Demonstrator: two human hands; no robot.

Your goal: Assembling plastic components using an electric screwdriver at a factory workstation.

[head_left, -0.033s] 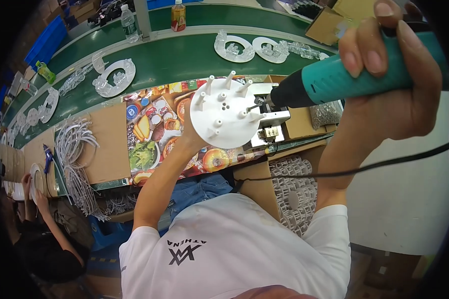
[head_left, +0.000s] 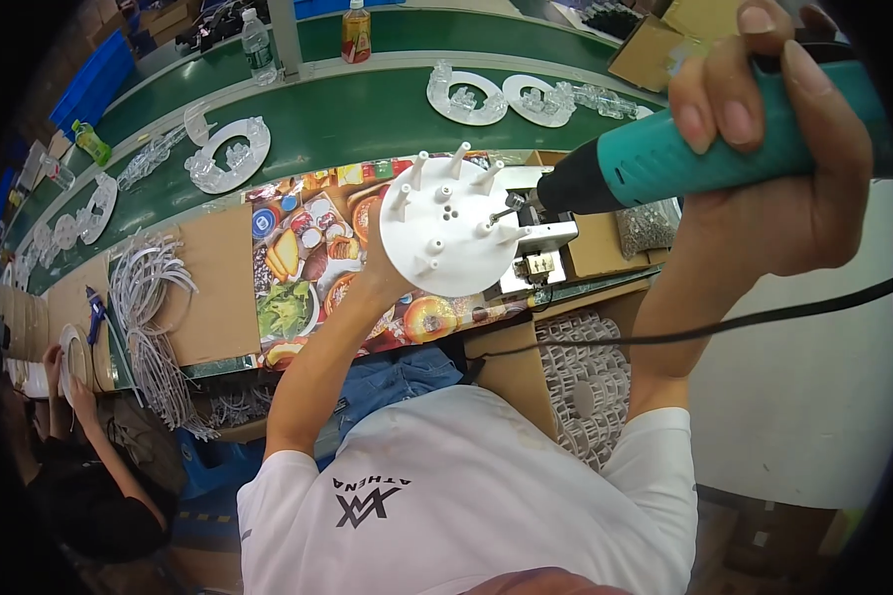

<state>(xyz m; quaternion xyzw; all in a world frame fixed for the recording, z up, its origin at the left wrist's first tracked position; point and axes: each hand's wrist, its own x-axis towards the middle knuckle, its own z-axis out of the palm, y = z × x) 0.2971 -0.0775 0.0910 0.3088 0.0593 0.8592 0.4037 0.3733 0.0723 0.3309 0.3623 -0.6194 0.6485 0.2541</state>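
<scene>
Head view. Left hand behind white pegged disc, seemingly supporting it; finger spread hidden, cannot tell. Right hand wrapped round teal power driver, bit at or near a small post, contact unclear. Disc above food-printed sheet, overlapping metal fixture in view. Likeliest trouble: bit skidding off from disc tilting or slanted pressure; post cracking from excess torque.
</scene>
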